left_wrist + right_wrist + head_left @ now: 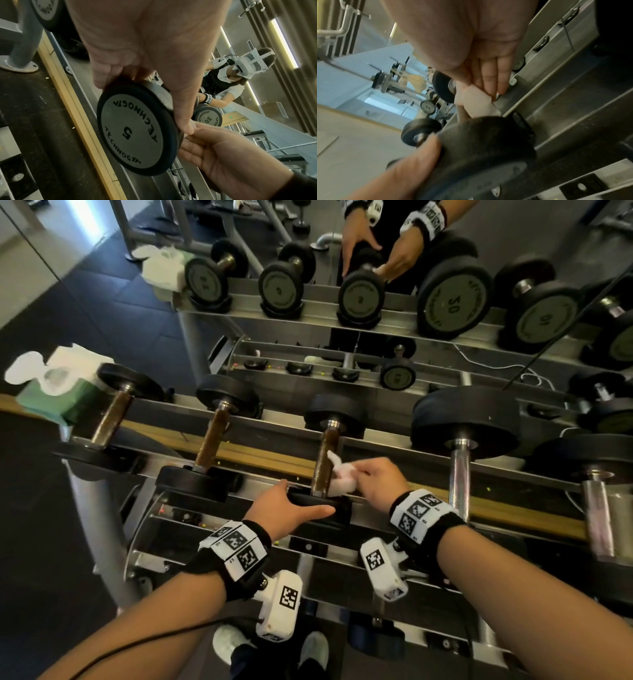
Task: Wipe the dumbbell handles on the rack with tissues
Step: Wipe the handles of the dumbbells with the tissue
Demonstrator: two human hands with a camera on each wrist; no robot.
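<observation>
A small black dumbbell (pixel 329 419) marked 5 (pixel 135 134) lies third from the left on the top tier of the steel rack (pixel 274 436). Its handle (pixel 323 463) is brown and dull. My left hand (pixel 294 505) grips the dumbbell's near head, thumb along the front and fingers over the rim (pixel 109 75). My right hand (pixel 370 477) holds a crumpled white tissue (pixel 342 477) against the right side of the handle, close to the near head. In the right wrist view the tissue (pixel 476 102) sits under my fingers (pixel 489 79), just above that black head (pixel 479 148).
A green tissue box (pixel 58 395) stands at the rack's left end. Two more small dumbbells (pixel 113 412) (pixel 215 436) lie to the left, and a larger one with a shiny handle (pixel 460 460) to the right. A mirror (pixel 445 268) backs the rack. Lower tiers run below my wrists.
</observation>
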